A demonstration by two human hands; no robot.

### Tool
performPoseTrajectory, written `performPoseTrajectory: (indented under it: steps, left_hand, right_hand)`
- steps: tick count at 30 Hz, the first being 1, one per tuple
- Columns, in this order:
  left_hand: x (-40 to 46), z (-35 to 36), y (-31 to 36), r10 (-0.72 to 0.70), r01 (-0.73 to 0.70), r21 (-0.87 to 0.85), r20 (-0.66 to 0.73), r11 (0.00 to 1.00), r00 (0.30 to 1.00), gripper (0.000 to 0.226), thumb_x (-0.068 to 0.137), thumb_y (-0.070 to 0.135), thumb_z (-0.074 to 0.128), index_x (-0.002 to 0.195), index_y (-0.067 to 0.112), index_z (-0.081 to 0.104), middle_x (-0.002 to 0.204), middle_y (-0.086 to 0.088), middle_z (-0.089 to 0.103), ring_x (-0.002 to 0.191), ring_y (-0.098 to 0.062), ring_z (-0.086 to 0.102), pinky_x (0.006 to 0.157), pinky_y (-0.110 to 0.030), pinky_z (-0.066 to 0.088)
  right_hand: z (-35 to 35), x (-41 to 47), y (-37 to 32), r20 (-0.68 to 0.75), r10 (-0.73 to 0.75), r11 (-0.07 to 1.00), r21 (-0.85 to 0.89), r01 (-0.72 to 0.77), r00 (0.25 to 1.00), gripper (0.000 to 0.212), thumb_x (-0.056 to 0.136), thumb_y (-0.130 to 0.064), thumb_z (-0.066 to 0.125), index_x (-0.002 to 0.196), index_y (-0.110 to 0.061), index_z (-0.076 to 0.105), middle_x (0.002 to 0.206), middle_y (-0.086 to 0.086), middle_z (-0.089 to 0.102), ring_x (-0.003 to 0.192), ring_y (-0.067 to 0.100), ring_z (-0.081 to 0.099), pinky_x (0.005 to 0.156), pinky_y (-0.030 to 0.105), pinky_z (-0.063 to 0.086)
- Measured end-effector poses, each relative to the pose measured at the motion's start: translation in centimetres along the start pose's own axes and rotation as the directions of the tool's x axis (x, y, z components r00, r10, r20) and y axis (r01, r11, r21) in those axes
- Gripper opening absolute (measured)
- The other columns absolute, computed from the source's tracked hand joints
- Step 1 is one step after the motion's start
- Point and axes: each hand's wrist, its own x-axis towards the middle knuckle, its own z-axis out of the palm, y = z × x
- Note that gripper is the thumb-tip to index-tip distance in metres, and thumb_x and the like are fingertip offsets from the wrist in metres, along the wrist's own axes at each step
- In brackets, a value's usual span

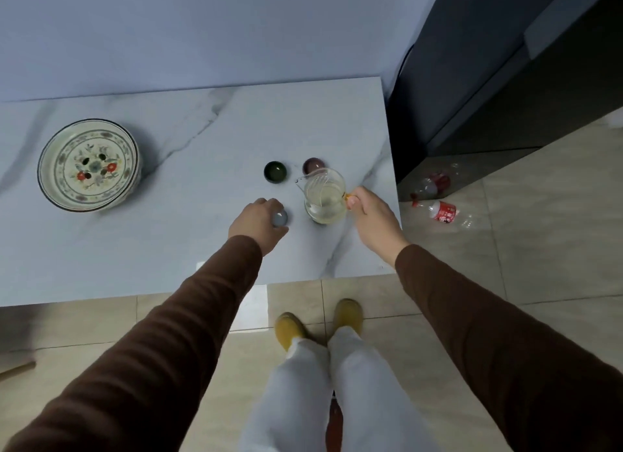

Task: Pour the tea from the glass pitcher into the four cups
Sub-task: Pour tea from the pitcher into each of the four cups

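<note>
Marble-veined tabletop (188, 249) against a pale wall, front edge running above a tiled floor (539, 249), right edge dropping beside a dark cabinet (505, 98). Far left, near the back: patterned floral plate (88, 165), well apart from everything else, with wide bare surface between plate and cups. Centre, toward the right end: dark green cup (275, 172) and purple cup (314, 166) side by side, the purple one partly hidden behind the pitcher rim. Nearer the front edge: left hand (258, 224), brown sleeve, fingers curled loosely over a pale blue-grey cup (280, 218), touching it on top and side; firm grasp or not cannot be told. Just right of it: glass pitcher (324, 195), upright on the table, pale yellowish tea in the lower part, spout toward the left. Right hand (371, 215) closed around the amber handle at the pitcher's right side, close to the table's right edge. A fourth cup not made out. Off the table, on the floor to the right: two plastic bottles (438, 209) with red labels, lying down. Below: yellow shoes (317, 323), white trousers.
</note>
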Motion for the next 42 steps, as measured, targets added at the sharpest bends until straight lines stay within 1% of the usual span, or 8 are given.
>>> performPoseTrajectory:
  steps: [5, 7, 13, 18, 26, 31, 33, 42]
  left_hand:
    - [2.9, 0.6, -1.4, 0.035, -0.035, 0.012, -0.04, 0.999, 0.999, 0.044, 0.085, 0.035, 0.063, 0.127, 0.023, 0.055, 0.122, -0.001, 0.057, 0.115, -0.022, 0.053, 0.084, -0.037, 0.049]
    - [4.4, 0.5, -2.0, 0.051, -0.05, 0.026, -0.065, 0.998, 0.997, 0.046, 0.084, 0.035, 0.065, 0.128, 0.023, 0.055, 0.122, -0.002, 0.057, 0.115, -0.023, 0.053, 0.087, -0.04, 0.049]
    - [9.8, 1.2, -3.3, 0.132, -0.114, 0.111, -0.175, 0.987, 0.976, 0.049, 0.081, 0.037, 0.069, 0.126, 0.024, 0.056, 0.119, -0.001, 0.058, 0.113, -0.025, 0.053, 0.09, -0.043, 0.049]
    - [14.0, 2.9, -4.8, 0.156, -0.129, 0.132, -0.218, 0.983, 0.963, 0.053, 0.079, 0.041, 0.07, 0.128, 0.027, 0.055, 0.122, 0.0, 0.058, 0.117, -0.022, 0.05, 0.092, -0.039, 0.045]
    - [18.9, 5.4, -8.3, 0.23, -0.174, 0.196, -0.311, 0.965, 0.922, 0.06, 0.076, 0.049, 0.073, 0.129, 0.028, 0.054, 0.123, 0.002, 0.057, 0.114, -0.021, 0.049, 0.089, -0.032, 0.04]
    - [20.5, 6.3, -9.7, 0.251, -0.189, 0.21, -0.323, 0.959, 0.912, 0.064, 0.073, 0.052, 0.074, 0.129, 0.029, 0.054, 0.123, 0.003, 0.056, 0.114, -0.019, 0.05, 0.091, -0.035, 0.043]
    - [20.8, 6.6, -10.0, 0.254, -0.191, 0.216, -0.321, 0.957, 0.912, 0.065, 0.072, 0.053, 0.075, 0.129, 0.028, 0.054, 0.122, 0.003, 0.056, 0.112, -0.019, 0.051, 0.092, -0.037, 0.045]
    - [20.7, 7.8, -11.3, 0.233, -0.192, 0.146, -0.372, 0.971, 0.898, 0.07, 0.069, 0.051, 0.078, 0.13, 0.026, 0.053, 0.123, 0.003, 0.056, 0.114, -0.019, 0.051, 0.089, -0.032, 0.042]
  right_hand:
    - [0.5, 3.2, 0.7, -0.046, -0.076, 0.996, -0.047, 0.074, 0.996, 0.027, 0.104, -0.028, 0.033, 0.093, -0.014, 0.053, 0.091, -0.005, 0.057, 0.08, 0.016, 0.05, 0.06, 0.022, 0.035]
    - [0.5, 4.9, 0.7, -0.061, -0.127, 0.989, -0.079, 0.122, 0.99, 0.026, 0.104, -0.028, 0.034, 0.093, -0.014, 0.053, 0.091, -0.005, 0.057, 0.08, 0.016, 0.05, 0.061, 0.027, 0.035]
    - [0.8, 10.6, 2.0, -0.08, -0.293, 0.949, -0.145, 0.279, 0.953, 0.025, 0.103, -0.027, 0.034, 0.09, -0.017, 0.052, 0.094, 0.001, 0.063, 0.089, 0.025, 0.057, 0.081, 0.04, 0.044]
    - [1.4, 14.7, 3.6, -0.12, -0.385, 0.917, -0.167, 0.363, 0.915, 0.024, 0.102, -0.03, 0.035, 0.089, -0.022, 0.053, 0.087, -0.009, 0.058, 0.085, 0.019, 0.053, 0.072, 0.032, 0.038]
    - [3.4, 20.2, 5.1, -0.162, -0.551, 0.825, -0.255, 0.504, 0.819, 0.027, 0.101, -0.033, 0.037, 0.089, -0.021, 0.059, 0.091, -0.008, 0.062, 0.085, 0.02, 0.054, 0.07, 0.031, 0.034]
    - [4.3, 22.2, 5.0, -0.17, -0.64, 0.757, -0.311, 0.575, 0.75, 0.028, 0.1, -0.033, 0.041, 0.087, -0.02, 0.062, 0.076, -0.011, 0.059, 0.077, 0.016, 0.052, 0.068, 0.03, 0.033]
    - [4.7, 22.6, 4.8, -0.166, -0.663, 0.733, -0.344, 0.587, 0.73, 0.028, 0.1, -0.034, 0.041, 0.084, -0.022, 0.061, 0.08, -0.01, 0.061, 0.079, 0.017, 0.052, 0.07, 0.029, 0.033]
    - [5.5, 21.9, 4.3, -0.127, -0.698, 0.662, -0.491, 0.566, 0.705, 0.028, 0.099, -0.035, 0.044, 0.09, -0.02, 0.066, 0.07, -0.014, 0.052, 0.081, 0.018, 0.05, 0.07, 0.028, 0.028]
